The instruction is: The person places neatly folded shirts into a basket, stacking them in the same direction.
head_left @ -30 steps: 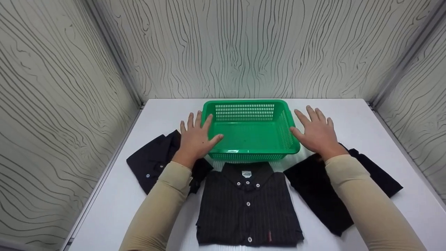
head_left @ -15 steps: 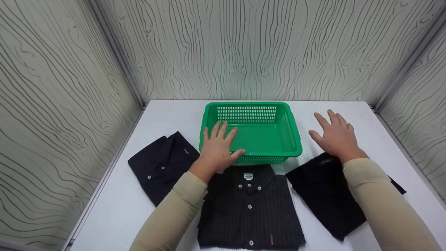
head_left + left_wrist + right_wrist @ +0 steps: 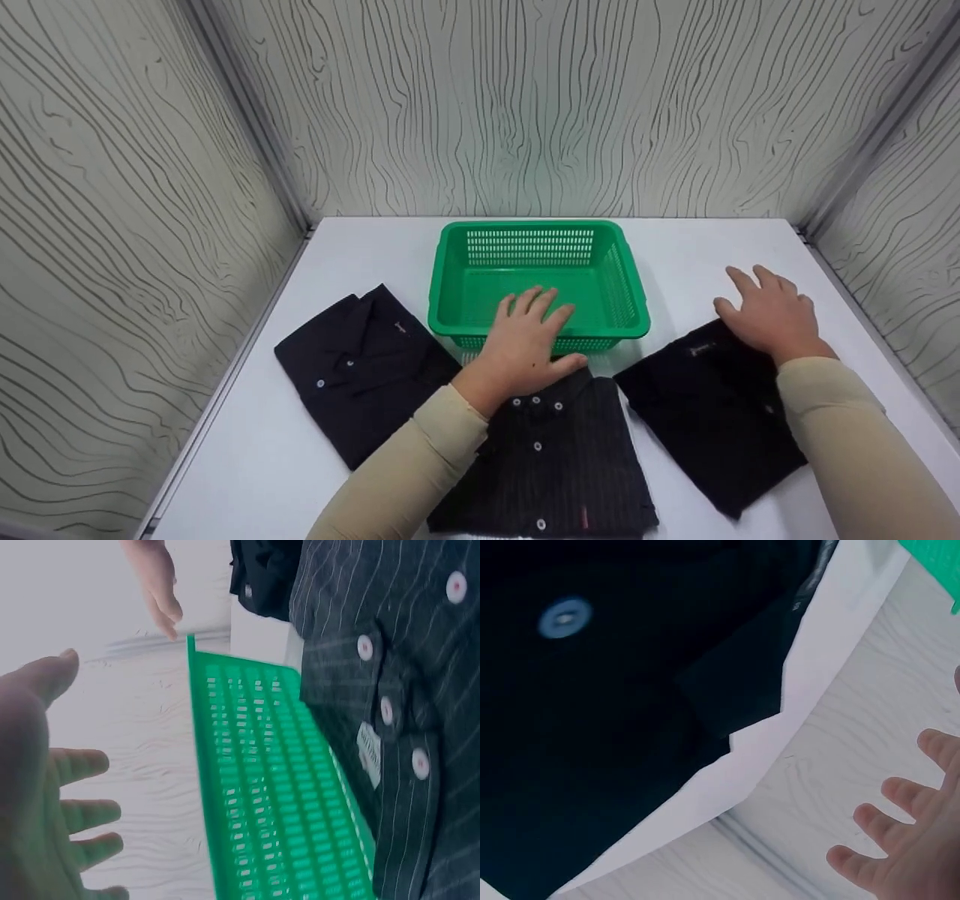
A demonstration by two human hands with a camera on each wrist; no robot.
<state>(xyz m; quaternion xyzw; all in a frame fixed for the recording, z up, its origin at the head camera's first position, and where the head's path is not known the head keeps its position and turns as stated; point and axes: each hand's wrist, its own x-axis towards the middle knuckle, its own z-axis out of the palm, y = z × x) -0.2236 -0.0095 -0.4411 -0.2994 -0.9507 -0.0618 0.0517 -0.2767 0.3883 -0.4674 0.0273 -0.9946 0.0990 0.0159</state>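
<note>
My left hand (image 3: 521, 349) hovers with spread fingers above the collar of a folded dark striped shirt (image 3: 570, 457), its fingertips over the near rim of a green basket (image 3: 442, 285). The left wrist view shows the hand apart from the striped shirt (image 3: 352, 615), whose collar carries white buttons and a label. My right hand (image 3: 772, 315), fingers spread too, is held above the far edge of a folded black shirt (image 3: 712, 420) on the right. In the right wrist view that black shirt (image 3: 630, 690) shows one blue button. Neither hand holds anything.
Another folded dark shirt (image 3: 360, 367) lies at the left with small pale buttons. The white table (image 3: 375, 247) meets wood-grain patterned walls (image 3: 540, 112) at its back and both sides.
My left hand has moved right and nearer, from the basket's left rim to above the striped shirt's collar. My right hand has moved right and nearer, away from the basket, over the right shirt.
</note>
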